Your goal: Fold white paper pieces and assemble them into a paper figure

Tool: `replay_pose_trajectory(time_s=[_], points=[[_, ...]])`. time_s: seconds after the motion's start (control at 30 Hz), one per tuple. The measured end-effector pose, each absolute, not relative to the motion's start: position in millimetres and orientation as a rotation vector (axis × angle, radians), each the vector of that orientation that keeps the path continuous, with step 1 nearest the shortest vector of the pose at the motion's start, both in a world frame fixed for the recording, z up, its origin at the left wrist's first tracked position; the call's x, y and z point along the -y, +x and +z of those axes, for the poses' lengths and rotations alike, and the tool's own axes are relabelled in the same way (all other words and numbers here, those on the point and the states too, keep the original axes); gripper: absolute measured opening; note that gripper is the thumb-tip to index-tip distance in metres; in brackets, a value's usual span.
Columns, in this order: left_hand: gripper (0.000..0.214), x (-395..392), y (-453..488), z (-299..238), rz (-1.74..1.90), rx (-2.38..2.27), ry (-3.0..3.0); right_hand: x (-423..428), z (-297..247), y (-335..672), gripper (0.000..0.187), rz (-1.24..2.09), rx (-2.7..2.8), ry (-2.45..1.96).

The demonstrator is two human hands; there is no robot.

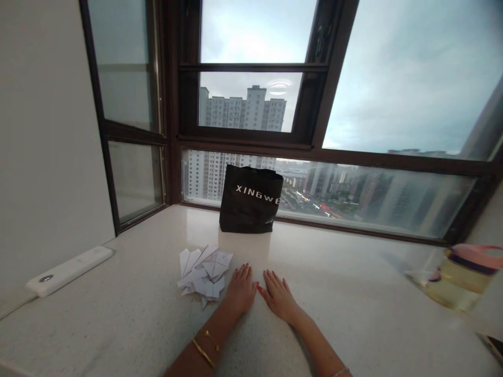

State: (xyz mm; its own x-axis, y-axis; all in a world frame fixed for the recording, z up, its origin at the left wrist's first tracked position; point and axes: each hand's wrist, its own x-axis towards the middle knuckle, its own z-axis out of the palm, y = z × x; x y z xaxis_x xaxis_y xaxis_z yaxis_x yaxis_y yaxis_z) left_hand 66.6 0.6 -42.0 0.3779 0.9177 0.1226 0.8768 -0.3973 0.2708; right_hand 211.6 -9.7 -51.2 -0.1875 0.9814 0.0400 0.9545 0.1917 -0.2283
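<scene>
Standing beyond folded papers (208,273): black "XINGWE" bag (248,212)

The palms of the left hand (241,290) and right hand (280,296) are hidden face down; the 2 forearms (319,340) leave the bottom edge; the folded papers (204,275) overlap, so their count is unclear; the bottle (466,280) is blurred; a dark object (494,345) is cut off by the right edge; the cable (18,306) runs off the left; small print (269,222) low on the black bag (249,212) is unreadable.
</scene>
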Motion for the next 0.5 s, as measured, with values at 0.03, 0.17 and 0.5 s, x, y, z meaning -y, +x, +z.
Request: replay_pose_trajectory(time_s=[0.03, 0.17, 0.5], points=[[0.056, -1, 66, -44, 0.381, -1.607, 2.474, 10, -52, 212, 0.062, 0.211, 2.279, -1.876], [0.057, 2, 61, -43, 0.370, -1.553, 2.495, 9, -54, 211, 0.060, 0.179, 2.273, -1.877], [0.057, 5, 62, -39, 0.356, -1.567, 2.512, 15, -44, 206, 0.057, 0.195, 2.287, -1.890]])
